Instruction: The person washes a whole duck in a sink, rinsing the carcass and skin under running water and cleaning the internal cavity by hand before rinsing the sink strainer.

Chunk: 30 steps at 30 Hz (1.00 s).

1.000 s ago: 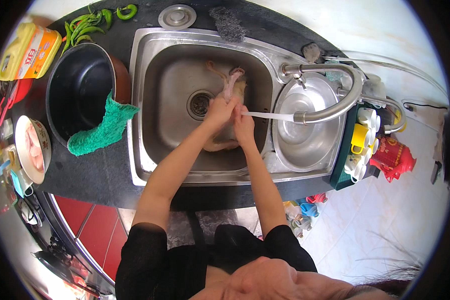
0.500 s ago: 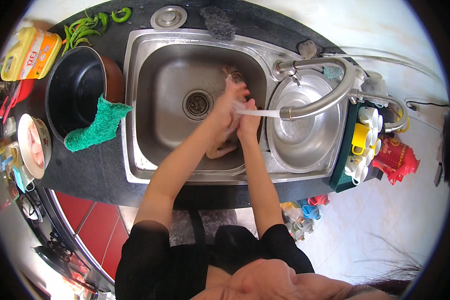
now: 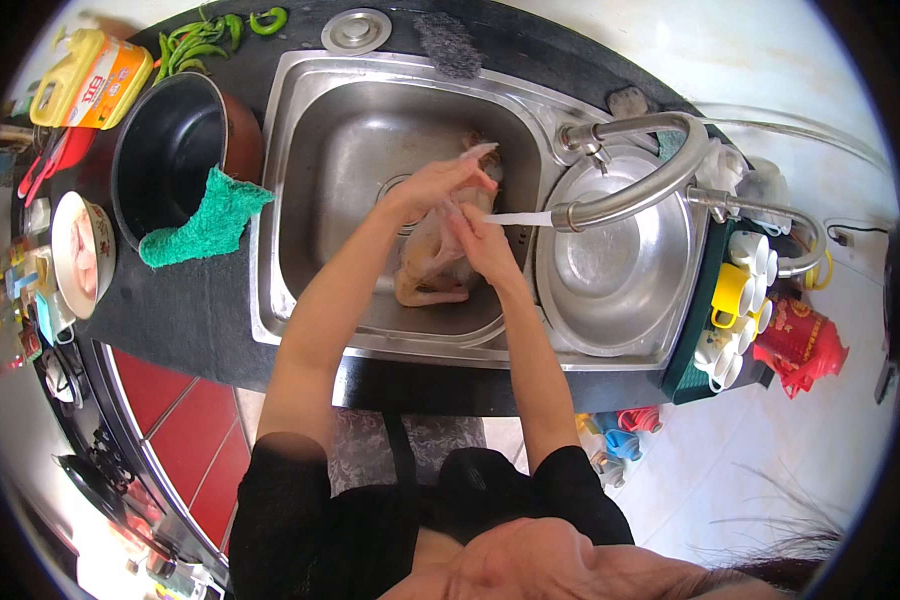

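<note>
A whole raw chicken, pale and yellowish, lies in the right part of the steel sink, a folded leg toward me. My left hand is closed on its upper part; a pale piece sticks out past the fingers. Just below, my right hand grips the bird's side with bent fingers. Water from the curved faucet streams leftward onto the bird and my hands. Something brownish shows at the bird's far end, its shape unclear. My hands and the chicken partly hide the drain.
Left of the sink stand a dark pot with a green cloth over its rim, a bowl of pale meat and a yellow jug. Green peppers lie behind. At right are a metal basin and a rack of cups.
My left hand has moved slightly left, away from the right hand, and the chicken's body shows more between them. The view has shifted a little.
</note>
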Each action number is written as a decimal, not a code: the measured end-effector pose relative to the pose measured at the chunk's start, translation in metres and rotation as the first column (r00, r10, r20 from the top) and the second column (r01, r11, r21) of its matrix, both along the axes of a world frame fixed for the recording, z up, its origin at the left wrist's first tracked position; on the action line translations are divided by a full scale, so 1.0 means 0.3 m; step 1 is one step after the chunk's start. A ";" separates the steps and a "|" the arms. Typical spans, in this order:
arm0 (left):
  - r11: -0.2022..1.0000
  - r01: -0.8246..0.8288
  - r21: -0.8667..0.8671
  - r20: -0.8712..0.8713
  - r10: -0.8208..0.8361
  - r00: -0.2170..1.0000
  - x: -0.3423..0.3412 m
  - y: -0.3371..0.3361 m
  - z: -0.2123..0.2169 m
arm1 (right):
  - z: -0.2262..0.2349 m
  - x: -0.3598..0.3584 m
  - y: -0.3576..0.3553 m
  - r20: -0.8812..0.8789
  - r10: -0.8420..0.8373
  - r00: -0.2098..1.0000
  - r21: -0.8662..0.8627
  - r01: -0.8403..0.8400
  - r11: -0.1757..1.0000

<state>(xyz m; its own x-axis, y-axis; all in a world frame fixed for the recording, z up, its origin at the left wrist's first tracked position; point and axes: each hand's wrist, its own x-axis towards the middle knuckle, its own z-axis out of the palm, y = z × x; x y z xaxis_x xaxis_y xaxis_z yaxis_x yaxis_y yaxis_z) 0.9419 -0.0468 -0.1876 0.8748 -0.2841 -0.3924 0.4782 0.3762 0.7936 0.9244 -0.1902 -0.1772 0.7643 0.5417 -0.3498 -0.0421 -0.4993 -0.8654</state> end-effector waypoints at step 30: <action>0.487 -0.326 0.810 0.352 0.040 0.935 -0.249 -0.131 -0.141 | -0.170 0.091 0.087 -0.473 -0.517 0.713 0.254 0.673 0.695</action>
<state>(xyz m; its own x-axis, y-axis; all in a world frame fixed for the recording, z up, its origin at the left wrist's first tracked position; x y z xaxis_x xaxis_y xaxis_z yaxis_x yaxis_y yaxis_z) 0.8671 -0.0860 -0.2298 0.9652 0.2390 -0.1062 0.2142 -0.4896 0.8452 0.9518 -0.1641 -0.2282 0.8406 0.1557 -0.5189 -0.5365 0.1067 -0.8371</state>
